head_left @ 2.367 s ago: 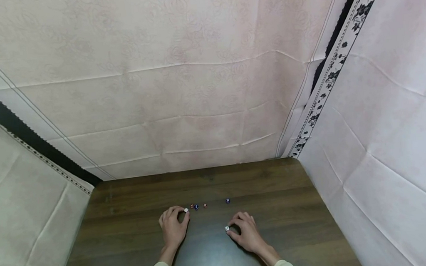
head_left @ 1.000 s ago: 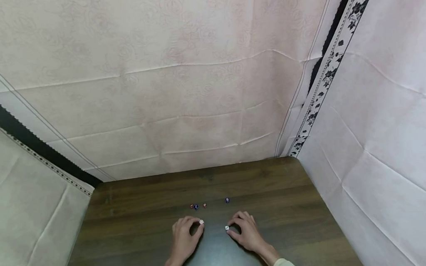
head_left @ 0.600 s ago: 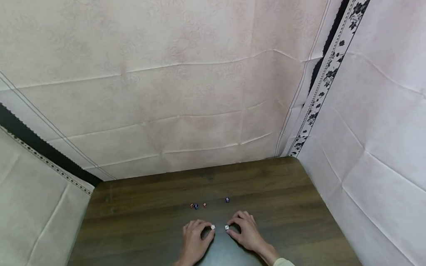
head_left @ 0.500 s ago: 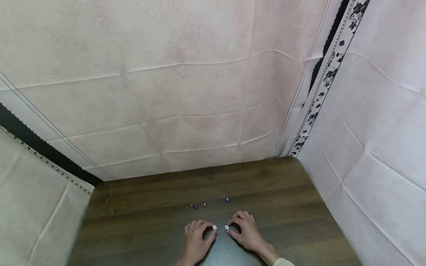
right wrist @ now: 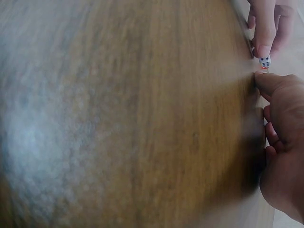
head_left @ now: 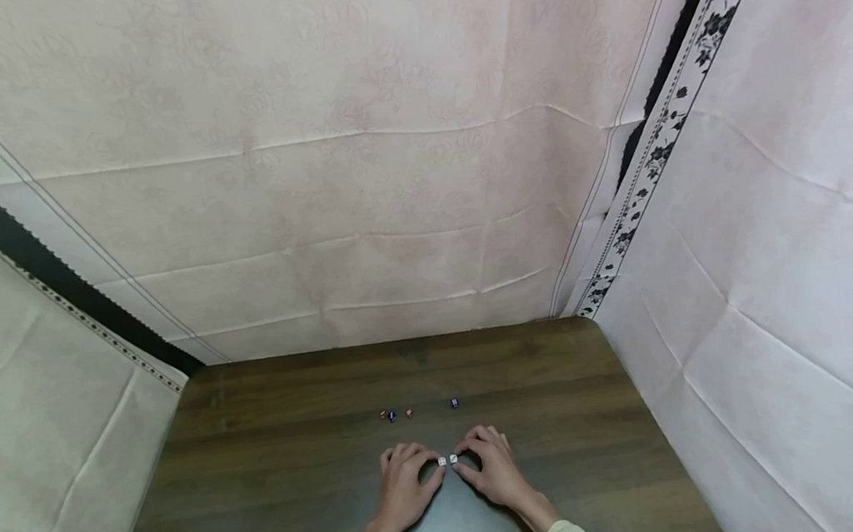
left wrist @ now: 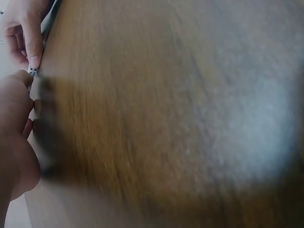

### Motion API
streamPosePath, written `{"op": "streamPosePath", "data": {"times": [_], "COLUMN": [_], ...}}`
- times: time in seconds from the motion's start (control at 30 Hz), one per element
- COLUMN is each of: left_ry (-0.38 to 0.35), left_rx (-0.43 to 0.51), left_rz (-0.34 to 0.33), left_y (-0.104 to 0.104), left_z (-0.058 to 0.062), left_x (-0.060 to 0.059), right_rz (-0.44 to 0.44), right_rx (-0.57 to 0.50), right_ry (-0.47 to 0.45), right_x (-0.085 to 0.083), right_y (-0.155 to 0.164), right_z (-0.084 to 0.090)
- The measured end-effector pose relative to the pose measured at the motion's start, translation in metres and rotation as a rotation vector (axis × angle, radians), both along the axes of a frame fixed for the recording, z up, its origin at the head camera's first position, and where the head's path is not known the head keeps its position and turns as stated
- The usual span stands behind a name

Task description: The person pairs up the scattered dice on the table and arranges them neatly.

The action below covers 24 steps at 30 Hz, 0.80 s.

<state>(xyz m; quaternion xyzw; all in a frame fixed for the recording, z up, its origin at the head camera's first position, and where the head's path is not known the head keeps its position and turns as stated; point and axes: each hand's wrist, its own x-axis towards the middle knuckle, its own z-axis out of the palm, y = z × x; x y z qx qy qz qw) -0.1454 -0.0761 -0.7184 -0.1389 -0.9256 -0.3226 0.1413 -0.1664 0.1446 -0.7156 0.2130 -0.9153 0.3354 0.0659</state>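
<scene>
In the head view my left hand (head_left: 405,486) pinches a white die (head_left: 442,461) between thumb and index finger. Facing it, my right hand (head_left: 497,469) pinches a second white die (head_left: 453,458). A narrow gap separates the two dice, close over the table (head_left: 292,469). Dark pips show on the left hand's die (right wrist: 264,62) in the right wrist view. The left wrist view shows the right hand's die (left wrist: 33,71) at its fingertips, with the left hand's own die mostly hidden behind the thumb.
Farther back on the table lie a blue die (head_left: 392,416), an orange die (head_left: 382,415) close beside it and another orange die (head_left: 409,413). A second blue die (head_left: 454,402) lies apart to the right. Pale patterned cloth (head_left: 389,177) hangs behind and at both sides.
My left hand has carried its white die rightward and toward me, away from the coloured dice, up close to the right hand's die. The right hand has stayed nearly still.
</scene>
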Motion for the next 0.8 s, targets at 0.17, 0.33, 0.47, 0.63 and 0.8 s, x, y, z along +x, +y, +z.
{"op": "streamPosePath", "data": {"times": [0.17, 0.33, 0.47, 0.63, 0.8], "left_ry": [-0.001, 0.027, 0.051, 0.049, 0.05], "left_rx": [-0.01, -0.011, -0.01, -0.02, -0.019], "left_rz": [0.005, 0.011, 0.014, 0.019, 0.029], "left_y": [0.003, 0.005, 0.006, 0.007, 0.007], "left_z": [-0.003, -0.005, -0.007, -0.008, -0.011], "left_x": [0.0, 0.0, 0.001, 0.001, 0.002], "right_rz": [-0.002, 0.004, 0.006, 0.007, 0.011], "right_rx": [-0.004, -0.011, -0.014, -0.011, -0.01], "right_ry": [-0.011, -0.01, -0.003, 0.012, 0.015], "right_x": [0.001, 0.001, 0.0, 0.0, 0.001], "right_y": [0.0, 0.0, 0.0, 0.0, 0.0], "right_z": [0.001, 0.003, 0.003, 0.001, -0.001]}}
